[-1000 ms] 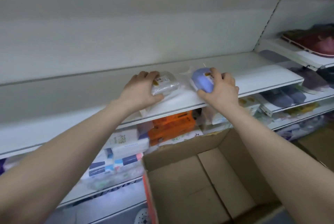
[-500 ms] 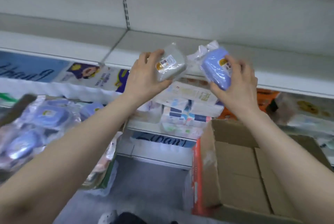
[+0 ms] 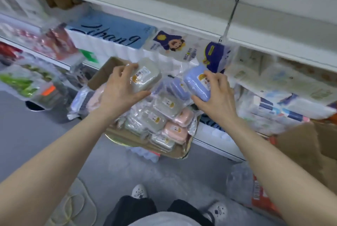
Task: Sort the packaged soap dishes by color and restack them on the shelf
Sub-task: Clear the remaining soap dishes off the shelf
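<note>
Two hands, left hand (image 3: 120,90) clasping grey soap dish (image 3: 145,76), right hand (image 3: 217,96) clasping blue soap dish (image 3: 196,83)

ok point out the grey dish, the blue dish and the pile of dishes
grey dish (image 3: 145,77), head view, on its top face
blue dish (image 3: 196,83), head view, on its lid
pile of dishes (image 3: 160,116), head view, on a grey pack mid-pile

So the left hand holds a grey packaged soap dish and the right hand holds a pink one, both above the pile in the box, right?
Not quite. In the head view the right hand holds a blue packaged soap dish, not a pink one. The left hand does hold the grey packaged soap dish, both above the pile in the cardboard box.
</note>
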Tool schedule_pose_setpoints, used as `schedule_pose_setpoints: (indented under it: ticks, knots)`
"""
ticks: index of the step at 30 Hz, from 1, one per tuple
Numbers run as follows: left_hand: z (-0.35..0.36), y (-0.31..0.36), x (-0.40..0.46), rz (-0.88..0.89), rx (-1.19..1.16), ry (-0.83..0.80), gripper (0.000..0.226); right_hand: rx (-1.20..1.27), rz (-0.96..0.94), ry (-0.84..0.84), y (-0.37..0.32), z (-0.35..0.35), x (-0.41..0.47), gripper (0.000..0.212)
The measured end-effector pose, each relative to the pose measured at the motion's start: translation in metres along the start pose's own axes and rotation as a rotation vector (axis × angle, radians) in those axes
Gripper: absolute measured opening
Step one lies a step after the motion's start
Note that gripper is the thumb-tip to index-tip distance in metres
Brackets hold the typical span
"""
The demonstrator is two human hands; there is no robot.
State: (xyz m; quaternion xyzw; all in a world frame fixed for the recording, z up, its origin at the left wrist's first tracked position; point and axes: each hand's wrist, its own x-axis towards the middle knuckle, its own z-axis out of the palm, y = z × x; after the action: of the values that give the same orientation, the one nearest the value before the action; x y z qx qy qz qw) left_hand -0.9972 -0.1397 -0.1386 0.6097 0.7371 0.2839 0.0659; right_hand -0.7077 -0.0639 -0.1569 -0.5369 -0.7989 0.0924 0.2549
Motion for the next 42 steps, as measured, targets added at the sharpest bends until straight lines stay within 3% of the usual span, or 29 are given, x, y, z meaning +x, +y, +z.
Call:
schedule_pose_setpoints:
  ticks: [5,9,25,30,36,42]
  knots:
    - [-0.025,-0.092,-0.015,-0.117,0.025,-0.095,0.083,0.064,0.092,-0.095,-0.051,0.068,-0.013,0.076]
    - [-0.024,-0.135,-0.016,-0.11,0.032,-0.141,0.076,0.003,0.121,-0.165,-0.07,0.089,-0.013,0.076]
    - [-0.01,-0.213,0.068,-0.215,0.082,-0.175,0.079,0.035,-0.061,-0.214,-0.134,0.164,0.13,0.074]
    - [-0.007,-0.253,0.087,-0.282,0.104,-0.213,0.078,0.013,-0.164,-0.344,-0.168,0.214,0.196,0.067]
    - [0.006,-0.307,0.118,-0.269,0.105,-0.336,0.076,-0.158,-0.203,-0.644,-0.21,0.296,0.26,0.067]
    - [0.016,-0.352,0.139,-0.262,0.104,-0.468,0.073,-0.291,-0.236,-0.747,-0.219,0.361,0.283,0.066]
